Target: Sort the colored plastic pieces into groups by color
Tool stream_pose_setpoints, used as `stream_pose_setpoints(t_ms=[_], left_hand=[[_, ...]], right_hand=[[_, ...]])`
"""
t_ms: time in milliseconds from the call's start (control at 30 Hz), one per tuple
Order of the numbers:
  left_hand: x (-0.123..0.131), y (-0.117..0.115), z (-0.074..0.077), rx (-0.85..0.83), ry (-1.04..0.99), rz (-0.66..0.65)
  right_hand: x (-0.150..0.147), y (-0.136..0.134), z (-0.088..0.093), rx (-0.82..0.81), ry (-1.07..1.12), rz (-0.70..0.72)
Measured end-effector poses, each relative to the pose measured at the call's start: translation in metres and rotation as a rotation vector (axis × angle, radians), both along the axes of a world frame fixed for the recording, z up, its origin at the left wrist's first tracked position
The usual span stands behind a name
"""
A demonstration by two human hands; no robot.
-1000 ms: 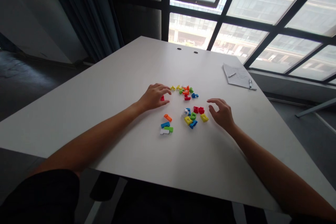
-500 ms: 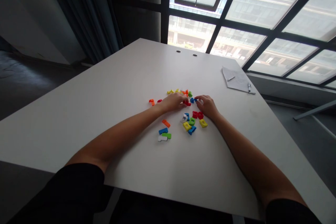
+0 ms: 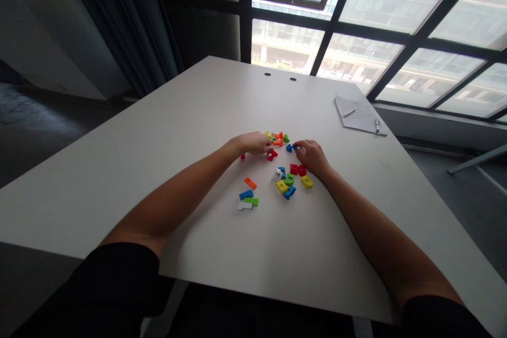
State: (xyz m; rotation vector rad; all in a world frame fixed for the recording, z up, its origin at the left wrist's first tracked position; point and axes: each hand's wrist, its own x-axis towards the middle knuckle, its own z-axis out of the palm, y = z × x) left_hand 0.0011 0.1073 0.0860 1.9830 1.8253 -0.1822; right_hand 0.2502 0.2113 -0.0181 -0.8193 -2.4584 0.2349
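Nearly closed, the right hand (image 3: 312, 157) narrows its fingertips on a blue block (image 3: 291, 148) at its ten o'clock, long axis crosswise; the curled left hand (image 3: 251, 143) sits by a red block (image 3: 271, 155) at four o'clock; any grip cannot be told.

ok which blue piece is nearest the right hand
The blue piece right at the right hand's fingertips; the other blue pieces lie nearer the person, clear of that hand.

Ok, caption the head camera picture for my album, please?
Left hand beside a red piece, right hand at a blue piece, more colored pieces scattered on a white table.
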Motion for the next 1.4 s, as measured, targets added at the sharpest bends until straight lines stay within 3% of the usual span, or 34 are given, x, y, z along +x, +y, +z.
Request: stream_pose_setpoints(t_ms=[233,400,467,667,867,1133,1267,1400], left_hand=[[-0.020,0.000,0.013,0.112,0.141,-0.023],[-0.011,-0.004,-0.006,0.225,-0.081,-0.243],[-0.008,-0.005,-0.015,0.247,-0.124,-0.276],[-0.038,-0.011,-0.024,0.281,-0.152,-0.162],[-0.077,-0.024,-0.020,0.223,-0.210,-0.043],[-0.114,-0.042,-0.009,0.392,-0.250,0.176],[-0.119,-0.059,-0.022,0.446,-0.260,0.111],[-0.114,-0.076,-0.042,0.611,-0.291,0.094]], right_hand=[[0.001,0.001,-0.002,-0.013,-0.006,0.001],[0.001,0.001,-0.001,-0.041,0.036,-0.013],[0.001,0.000,0.000,-0.049,0.048,-0.022],[0.002,0.000,0.003,-0.118,0.076,-0.056],[0.001,-0.002,0.006,-0.172,0.090,-0.033],[0.002,0.001,0.005,-0.200,0.183,-0.058],[0.002,0.002,0.005,-0.203,0.166,-0.039],[0.002,0.000,0.006,-0.179,0.087,-0.032]])
